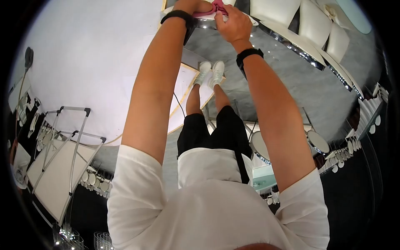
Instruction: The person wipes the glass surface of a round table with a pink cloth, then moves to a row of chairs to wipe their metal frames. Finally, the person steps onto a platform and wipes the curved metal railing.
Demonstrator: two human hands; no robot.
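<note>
Both of my arms reach to the top edge of the view, over a white padded seat or ledge with a shiny metal rim. A pink cloth lies bunched on it between my hands. My left hand is closed on the cloth's left side, its upper part cut off by the frame. My right hand grips the cloth's right side, thumb bent toward my left hand. Dark bands circle both wrists.
White chair backs and a curved seat edge with shiny trim stand at upper right. My white shoes rest near a wood-edged white platform. A folding metal frame is at left. Round white stools stand at right.
</note>
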